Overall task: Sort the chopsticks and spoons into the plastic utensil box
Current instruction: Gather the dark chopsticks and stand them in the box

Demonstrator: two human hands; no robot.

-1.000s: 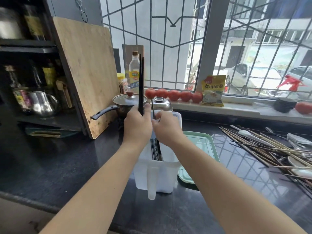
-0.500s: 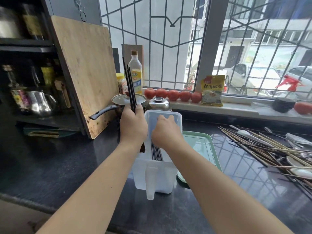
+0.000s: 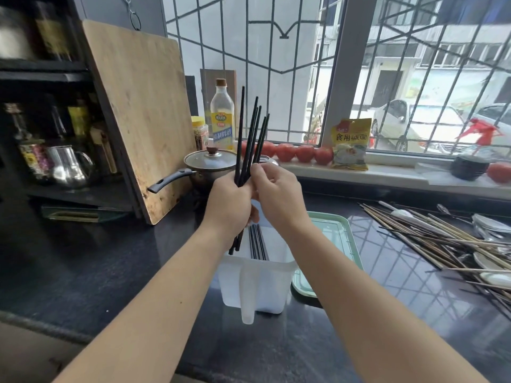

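The left hand (image 3: 229, 205) is closed in a fist around a bundle of black chopsticks (image 3: 250, 139), holding them nearly upright above the plastic utensil box (image 3: 262, 286); their upper ends fan apart in front of the window, and their lower ends poke out below the fist, just over the box's left edge. The right hand (image 3: 279, 194) meets the bundle from the right, its fingertips (image 3: 255, 170) pinched on the sticks just above the left fist. The translucent white box stands on the dark countertop (image 3: 110, 272) and already holds several black chopsticks (image 3: 258, 241) lying along its inside. A pale green tray (image 3: 340, 239) sits just beside the box on its right. Farther right, well apart from the box, a loose pile of wooden chopsticks (image 3: 431, 233) and spoons (image 3: 495, 279) lies spread across the counter.
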